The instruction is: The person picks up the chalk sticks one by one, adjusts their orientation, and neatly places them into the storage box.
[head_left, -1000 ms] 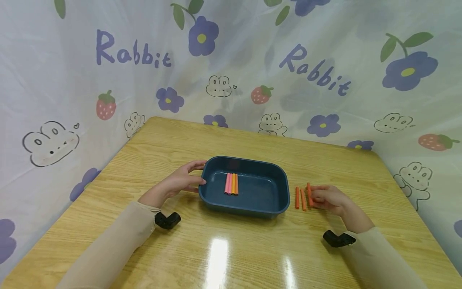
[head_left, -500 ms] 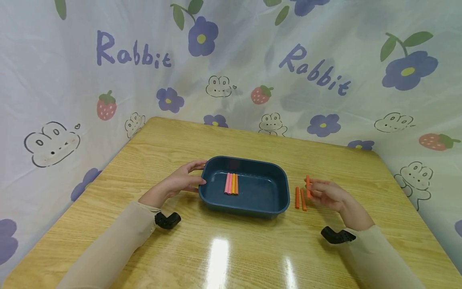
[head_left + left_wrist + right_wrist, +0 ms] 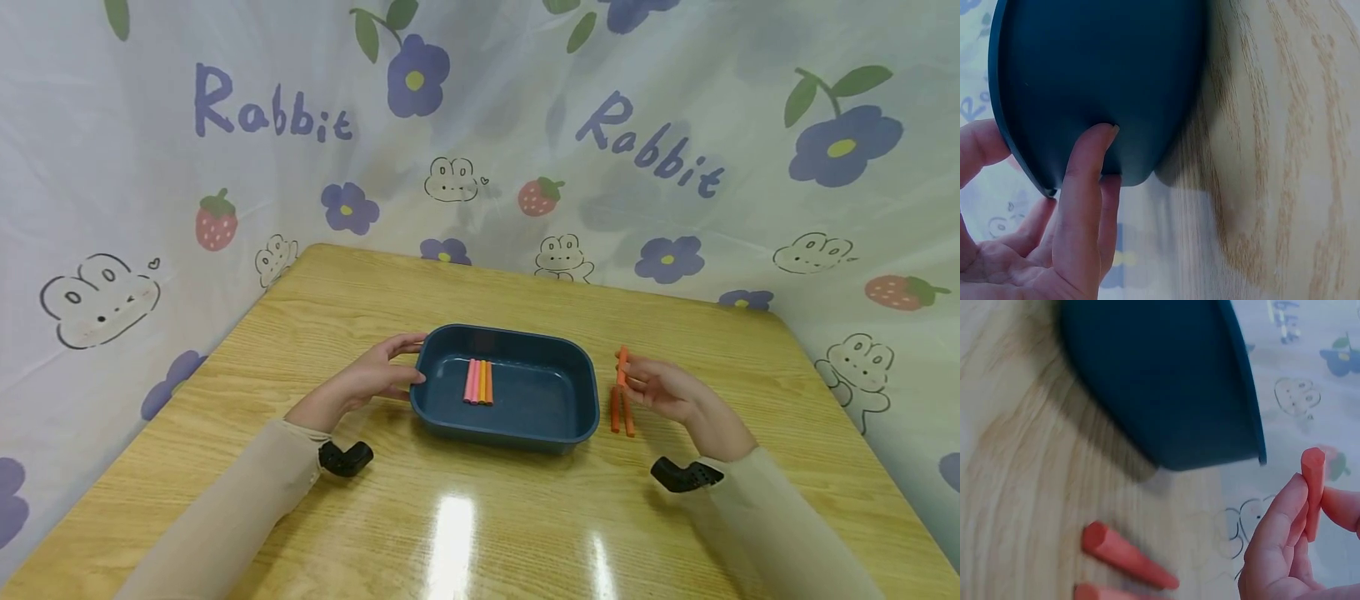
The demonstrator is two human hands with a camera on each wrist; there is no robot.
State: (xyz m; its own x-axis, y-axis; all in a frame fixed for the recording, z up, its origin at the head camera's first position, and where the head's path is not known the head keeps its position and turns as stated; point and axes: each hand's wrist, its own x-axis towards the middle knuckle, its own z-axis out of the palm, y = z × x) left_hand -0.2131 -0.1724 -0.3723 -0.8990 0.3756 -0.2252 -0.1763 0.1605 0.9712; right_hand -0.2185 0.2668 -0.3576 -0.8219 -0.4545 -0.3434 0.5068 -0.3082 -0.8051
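A dark blue rectangular plastic basin (image 3: 504, 430) stands on the wooden table. My left hand (image 3: 381, 368) holds its left end, thumb and fingers spread against the outer wall and rim; the left wrist view shows the fingers (image 3: 1082, 187) on the basin's side. My right hand (image 3: 660, 387) pinches an orange stick (image 3: 1313, 487) between thumb and fingers, raised upright to the right of the basin. Below it, two orange sticks (image 3: 616, 410) lie side by side on the table. Inside the basin, pink, yellow and orange sticks (image 3: 477, 382) lie in a row toward the left.
The wooden table (image 3: 337, 533) reaches back to a white curtain (image 3: 480, 100) printed with rabbits, flowers and strawberries. Black wrist-worn pieces (image 3: 345, 458) sit at both sleeve cuffs.
My right hand has lifted the orange stick off the table and moved it left and up, now over the far ends of the two lying sticks. The left hand stays on the basin.
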